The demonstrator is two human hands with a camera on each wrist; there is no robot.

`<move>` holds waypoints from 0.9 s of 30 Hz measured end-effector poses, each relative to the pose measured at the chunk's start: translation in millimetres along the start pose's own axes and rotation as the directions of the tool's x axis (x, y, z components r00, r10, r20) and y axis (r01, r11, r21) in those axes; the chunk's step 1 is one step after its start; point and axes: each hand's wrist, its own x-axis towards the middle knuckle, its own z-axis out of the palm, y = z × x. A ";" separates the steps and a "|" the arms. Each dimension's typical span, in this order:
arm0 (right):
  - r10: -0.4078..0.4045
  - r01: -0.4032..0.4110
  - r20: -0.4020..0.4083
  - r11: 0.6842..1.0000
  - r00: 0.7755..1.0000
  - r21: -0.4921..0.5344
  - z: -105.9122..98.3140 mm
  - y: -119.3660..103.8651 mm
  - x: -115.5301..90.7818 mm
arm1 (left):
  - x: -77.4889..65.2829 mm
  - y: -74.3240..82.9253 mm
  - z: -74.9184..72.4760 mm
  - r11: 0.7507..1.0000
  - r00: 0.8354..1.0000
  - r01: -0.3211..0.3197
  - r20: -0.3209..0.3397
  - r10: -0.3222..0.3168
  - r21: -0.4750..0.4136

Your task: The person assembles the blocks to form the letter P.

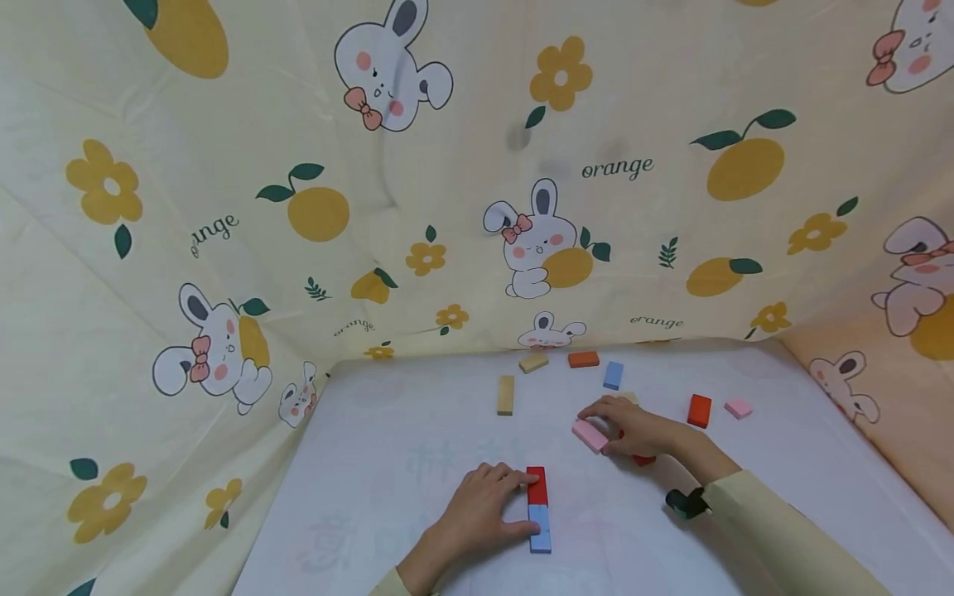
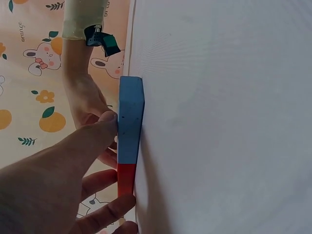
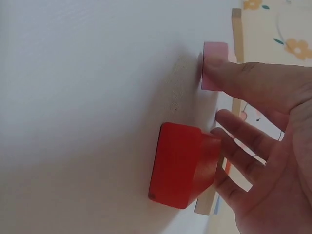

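Note:
On the white table, a red block and a blue block lie end to end in a short row. My left hand touches the row from its left side, the thumb on the blue block and fingers at the red one. Farther away, my right hand pinches a pink block between thumb and index finger; the index finger is hidden in the right wrist view. Another red block lies below the right palm, mostly covered in the head view.
Toward the back lie two wooden blocks, an orange block and a blue block. A red block and a small pink block are at the right. A printed cloth rises behind the table.

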 end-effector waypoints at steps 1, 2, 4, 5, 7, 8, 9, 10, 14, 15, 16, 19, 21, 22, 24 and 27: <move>0.011 -0.011 -0.002 1.000 1.000 0.009 0.1 -0.5 0.4 | -0.1 0.0 0.1 1.000 1.000 0.001 0.000 -0.001 -0.002; 0.021 -0.021 -0.003 1.000 1.000 0.018 0.2 -1.0 1.0 | -0.2 0.1 0.1 1.000 1.000 0.002 0.000 -0.002 -0.004; 0.047 -0.047 -0.008 0.998 0.999 0.036 0.9 -2.1 2.1 | -0.4 0.0 0.4 1.000 1.000 0.005 0.002 -0.005 -0.008; 0.058 -0.057 -0.011 0.997 0.998 0.045 1.4 -2.5 2.9 | -0.5 -0.2 0.7 1.000 1.000 0.006 0.002 -0.006 -0.008; 0.077 -0.075 -0.023 0.995 0.997 0.059 2.7 -3.5 4.6 | -0.7 -0.6 1.4 1.000 1.000 0.005 0.000 -0.005 -0.006; 0.080 -0.078 -0.030 0.995 0.996 0.065 3.4 -4.1 5.4 | -0.6 -0.8 1.7 1.000 1.000 0.004 -0.001 -0.004 -0.004; 0.082 -0.079 -0.039 0.994 0.996 0.070 4.3 -4.7 6.3 | -0.5 -1.1 2.1 1.000 1.000 0.003 -0.003 -0.003 -0.003; 0.080 -0.077 -0.047 0.994 0.996 0.074 5.5 -4.7 7.3 | -0.4 -1.3 2.3 1.000 1.000 0.001 -0.005 -0.001 -0.001; 0.055 -0.048 -0.077 0.995 0.996 0.093 11.7 -6.1 11.2 | -0.4 -1.6 2.8 1.000 1.000 -0.002 -0.009 0.002 0.005; 0.053 -0.045 -0.081 0.994 0.995 0.099 13.6 -6.9 12.4 | -0.5 -1.6 2.8 1.000 1.000 -0.003 -0.010 0.003 0.006; 0.049 -0.040 -0.086 0.994 0.995 0.105 14.9 -8.4 13.4 | -0.6 -1.4 2.6 1.000 1.000 -0.003 -0.009 0.003 0.008; 0.034 -0.022 -0.099 0.993 0.995 0.115 18.2 -14.0 16.4 | -0.8 -1.2 2.2 1.000 1.000 -0.008 -0.014 0.008 0.011; 0.031 -0.017 -0.109 0.991 0.994 0.132 19.8 -18.6 18.1 | -0.7 -1.2 2.1 1.000 1.000 -0.010 -0.017 0.011 0.013; 0.029 -0.013 -0.112 0.990 0.993 0.139 20.8 -20.5 18.9 | -0.7 -1.2 2.0 1.000 1.000 -0.011 -0.018 0.011 0.014; 0.038 -0.019 -0.114 0.986 0.993 0.164 23.3 -24.6 20.4 | -0.7 -1.2 2.0 1.000 1.000 -0.011 -0.018 0.011 0.014; 0.044 -0.024 -0.115 0.984 0.992 0.175 27.9 -29.4 22.9 | -1.0 -0.4 1.2 1.000 1.000 -0.010 -0.017 0.010 0.013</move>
